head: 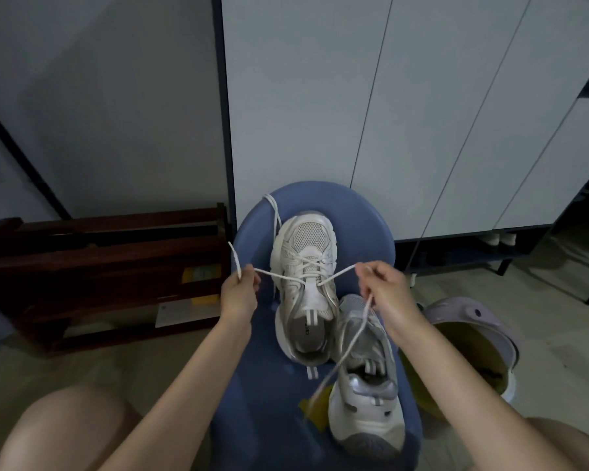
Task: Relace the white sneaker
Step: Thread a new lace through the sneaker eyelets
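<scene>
two bare knees (62, 433) sit at the bottom corners, and both forearms reach forward over a blue seat (262, 396) that carries the shoes; at the seat's near right edge lies a second sneaker (368, 396), grey and white, its toe pointing toward the person and its heel resting against the heel of the white sneaker (306, 283), which stands upright in the middle of the seat with its toe toward the far edge; the lace (279, 274) crosses through the lower eyelets over the tongue and runs out taut to either side; the left hand (239, 294) is curled round the left end just off the seat's left edge, with the tip of the lace sticking up and outward above the fist; the right hand (386, 287) pinches the right end near the seat's right edge, and the rest of that end hangs down across the second sneaker toward a yellow scrap (315, 407) on the seat; a loose white loop of lace (273, 212) lies by the sneaker's toe near the far left edge; on the floor right of the seat sits a lilac bin (483, 331) with a yellowish inside; left of the seat is a dark wooden rack (92, 266), and behind everything stand pale cabinet doors (388, 113) in dark frames
</scene>
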